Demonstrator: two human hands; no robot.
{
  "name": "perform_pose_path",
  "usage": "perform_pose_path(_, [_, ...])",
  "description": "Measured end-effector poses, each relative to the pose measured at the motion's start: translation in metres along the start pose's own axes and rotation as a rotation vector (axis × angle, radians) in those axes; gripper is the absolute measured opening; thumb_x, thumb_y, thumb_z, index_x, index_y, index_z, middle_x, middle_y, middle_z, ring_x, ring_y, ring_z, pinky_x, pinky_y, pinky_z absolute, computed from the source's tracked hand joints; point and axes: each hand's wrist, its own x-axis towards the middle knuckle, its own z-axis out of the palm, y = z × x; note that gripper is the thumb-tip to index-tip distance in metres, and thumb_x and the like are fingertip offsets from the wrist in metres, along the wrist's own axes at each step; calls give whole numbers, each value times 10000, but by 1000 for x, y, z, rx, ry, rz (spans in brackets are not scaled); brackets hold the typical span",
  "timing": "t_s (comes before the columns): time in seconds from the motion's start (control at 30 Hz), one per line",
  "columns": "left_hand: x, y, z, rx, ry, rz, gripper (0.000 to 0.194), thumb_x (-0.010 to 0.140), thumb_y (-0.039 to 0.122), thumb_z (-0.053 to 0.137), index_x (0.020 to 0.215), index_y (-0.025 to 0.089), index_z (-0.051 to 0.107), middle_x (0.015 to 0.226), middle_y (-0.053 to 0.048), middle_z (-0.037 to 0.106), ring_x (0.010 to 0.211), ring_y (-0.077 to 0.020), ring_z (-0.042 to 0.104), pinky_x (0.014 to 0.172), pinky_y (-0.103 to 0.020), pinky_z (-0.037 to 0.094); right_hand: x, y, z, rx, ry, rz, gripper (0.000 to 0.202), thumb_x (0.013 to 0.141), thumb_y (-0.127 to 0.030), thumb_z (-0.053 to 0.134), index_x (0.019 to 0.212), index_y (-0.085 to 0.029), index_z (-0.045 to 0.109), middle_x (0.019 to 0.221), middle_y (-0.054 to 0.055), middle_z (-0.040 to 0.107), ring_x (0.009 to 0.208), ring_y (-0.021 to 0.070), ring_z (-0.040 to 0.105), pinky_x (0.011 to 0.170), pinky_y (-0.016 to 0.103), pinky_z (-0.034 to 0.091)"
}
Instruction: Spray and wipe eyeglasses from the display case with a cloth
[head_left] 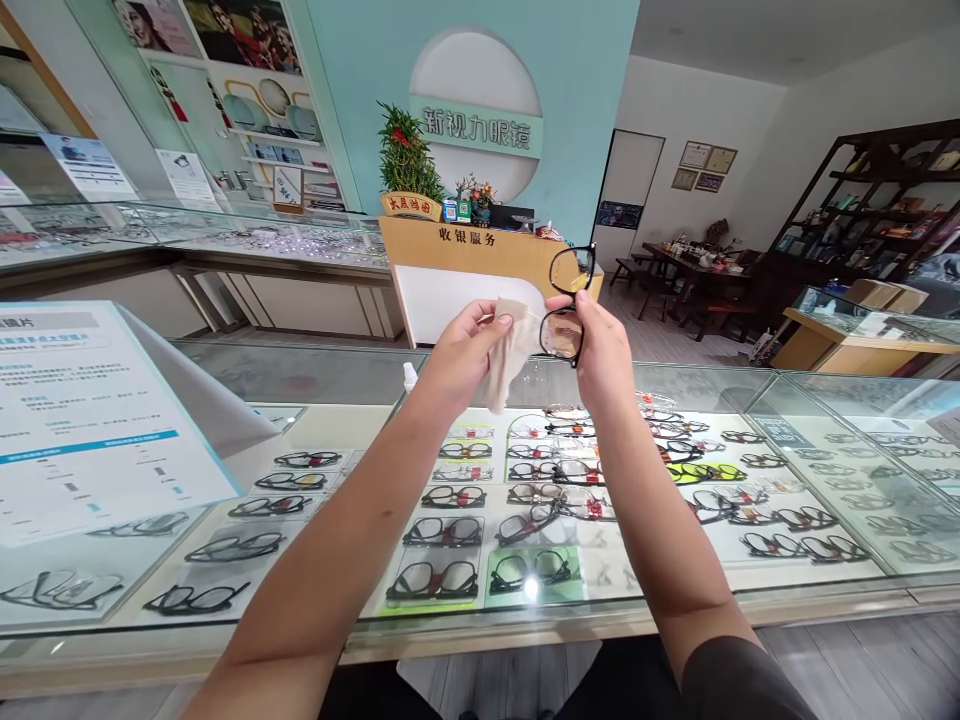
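Eyeglasses (pixel 559 334), black-framed, stand on end in the right-hand grip (pixel 606 350) above the glass tabletop (pixel 540 628). The left-hand grip (pixel 461 360) pinches a beige cloth (pixel 510 360) just beside them.

From my station I see a glass display counter (pixel 817 607) running left to right across the near part, rows of eyeglasses (pixel 444 578) laid out inside. A large printed placard (pixel 112 420) slants at my near left. Farther off, I make out a wooden desk (pixel 517 255) with a leafy plant (pixel 409 155) at its left end, and a round sign (pixel 480 62) on the teal wall (pixel 360 100) behind. Far left, I have more glass showcases (pixel 300 305). Far right, I find a dark table (pixel 697 268), framed certificates (pixel 721 160), tall dark shelving (pixel 900 131) and cardboard boxes (pixel 874 293) on a low cabinet (pixel 840 352).
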Motion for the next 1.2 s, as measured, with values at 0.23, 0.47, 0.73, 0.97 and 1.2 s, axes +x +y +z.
perform_pose_path(0.23, [-9, 5, 10, -53, -160, -99, 433, 829, 444, 942, 1108, 197, 721, 973, -35, 798, 936, -203, 765, 831, -301, 573, -3, 5, 12, -48, -54, -40, 574, 1019, -754, 553, 1002, -249, 826, 1204, 85, 737, 1151, 249, 676, 977, 357, 563])
perform_pose_path(0.47, [-9, -7, 15, -6, -237, -114, 544, 764, 672, 944, 952, 195, 761, 916, -45, 793, 861, -200, 735, 753, -294, 551, -8, 10, 19, 7, -105, -56, 449, 1034, -639, 609, 1035, -267, 860, 1226, 64, 715, 1209, 251, 658, 1060, 371, 543])
perform_pose_path(0.73, [-10, -7, 12, 48, -168, -91, 583, 735, 737, 927, 810, 189, 742, 774, -27, 739, 694, -168, 643, 632, -298, 459, -13, 10, 27, 16, -133, -81, 408, 1026, -589, 633, 1017, -261, 876, 1225, 68, 712, 1231, 247, 653, 1153, 393, 514])
perform_pose_path(0.97, [-12, -5, 21, 23, -142, -69, 492, 611, 485, 1059, 843, 182, 749, 784, -3, 735, 757, -164, 653, 730, -298, 510, -11, 12, 28, 33, -116, -31, 448, 1020, -611, 621, 1053, -240, 870, 1294, 76, 755, 1269, 254, 668, 1144, 386, 525])
perform_pose_path(1.2, [-8, 0, 8, 126, -319, -129, 543, 666, 462, 1025, 1012, 156, 740, 835, -1, 741, 714, -153, 656, 688, -284, 518, -10, 16, 31, 217, 1, 110, 440, 951, -638, 703, 1004, -238, 877, 1161, 46, 796, 1035, 224, 708, 966, 348, 570])
